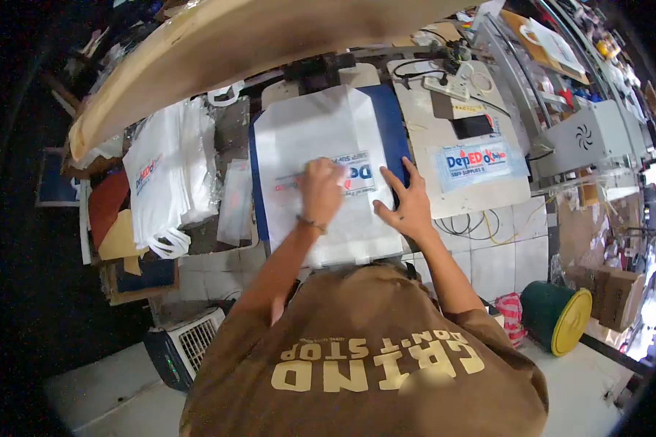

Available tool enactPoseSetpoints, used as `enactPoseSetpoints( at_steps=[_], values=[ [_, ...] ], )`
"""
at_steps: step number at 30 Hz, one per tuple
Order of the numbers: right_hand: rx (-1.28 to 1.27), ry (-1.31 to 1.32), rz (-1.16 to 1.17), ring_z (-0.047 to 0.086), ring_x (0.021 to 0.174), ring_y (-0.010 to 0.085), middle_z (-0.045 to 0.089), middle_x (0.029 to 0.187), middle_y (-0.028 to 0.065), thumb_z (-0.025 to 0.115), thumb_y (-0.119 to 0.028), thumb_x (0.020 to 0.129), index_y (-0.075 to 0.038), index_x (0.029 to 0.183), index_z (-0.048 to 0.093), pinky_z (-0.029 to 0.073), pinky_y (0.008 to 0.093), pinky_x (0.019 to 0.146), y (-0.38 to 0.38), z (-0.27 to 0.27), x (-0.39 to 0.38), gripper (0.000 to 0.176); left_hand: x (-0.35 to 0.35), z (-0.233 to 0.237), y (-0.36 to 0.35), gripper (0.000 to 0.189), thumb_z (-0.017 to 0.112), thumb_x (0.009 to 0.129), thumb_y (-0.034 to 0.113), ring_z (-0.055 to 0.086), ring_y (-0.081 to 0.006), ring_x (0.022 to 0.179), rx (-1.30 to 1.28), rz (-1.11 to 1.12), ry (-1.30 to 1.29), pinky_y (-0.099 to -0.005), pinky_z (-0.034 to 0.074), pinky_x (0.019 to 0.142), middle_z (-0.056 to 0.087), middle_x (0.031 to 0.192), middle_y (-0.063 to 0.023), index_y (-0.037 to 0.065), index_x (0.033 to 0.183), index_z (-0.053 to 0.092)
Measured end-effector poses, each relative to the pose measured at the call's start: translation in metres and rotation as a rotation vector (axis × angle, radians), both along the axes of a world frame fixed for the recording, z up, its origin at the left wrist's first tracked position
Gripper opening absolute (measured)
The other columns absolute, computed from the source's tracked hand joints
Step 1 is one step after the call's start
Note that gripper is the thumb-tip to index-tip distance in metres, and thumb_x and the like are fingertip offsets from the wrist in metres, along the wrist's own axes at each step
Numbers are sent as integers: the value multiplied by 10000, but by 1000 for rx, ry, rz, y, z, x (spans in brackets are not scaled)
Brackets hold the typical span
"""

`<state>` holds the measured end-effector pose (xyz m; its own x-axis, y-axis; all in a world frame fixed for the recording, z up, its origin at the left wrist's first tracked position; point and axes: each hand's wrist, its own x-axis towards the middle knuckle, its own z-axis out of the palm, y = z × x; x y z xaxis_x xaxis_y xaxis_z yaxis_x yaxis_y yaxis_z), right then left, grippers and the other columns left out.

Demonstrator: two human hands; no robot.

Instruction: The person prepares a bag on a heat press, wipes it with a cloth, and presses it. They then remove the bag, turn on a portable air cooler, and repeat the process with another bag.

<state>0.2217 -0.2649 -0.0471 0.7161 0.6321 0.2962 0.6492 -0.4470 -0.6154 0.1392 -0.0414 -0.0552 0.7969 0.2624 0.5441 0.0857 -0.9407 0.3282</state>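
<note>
Your left grip (321, 191) pressed on the printed label (358, 175) of the white bag (321, 131), directly beneath it. Its fingers were bunched and blurred, so I cannot tell whether they clamped anything. Your right grip (408, 205) lay spread apart, flat on the bag's edge just beside the label.

Both arms reach forward: left hand (321, 191) palm down, fingers blurred; right hand (408, 205) flat, fingers spread.
</note>
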Motion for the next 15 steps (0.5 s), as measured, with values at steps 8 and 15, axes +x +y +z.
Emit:
enactPoseSetpoints(
  at_steps=[8,15],
  values=[
    [20,6,5,439,1292,481,347,1527,290,782,-392,736,-193,1400,595,409,538,1065,3,3,-4,718,20,2,-31,212,631,663,-10,593,-327,878,-29,-96,-82,-462,461,803,614,863,-105,68,857,666],
    [-12,14,5,419,1312,492,331,1535,300,793,-429,737,-225,1433,568,404,536,1074,-1,3,-2,760,-46,-4,36,244,621,656,-46,638,-329,858,16,-26,-29,-464,490,775,667,863,-76,92,844,694]
  ],
)
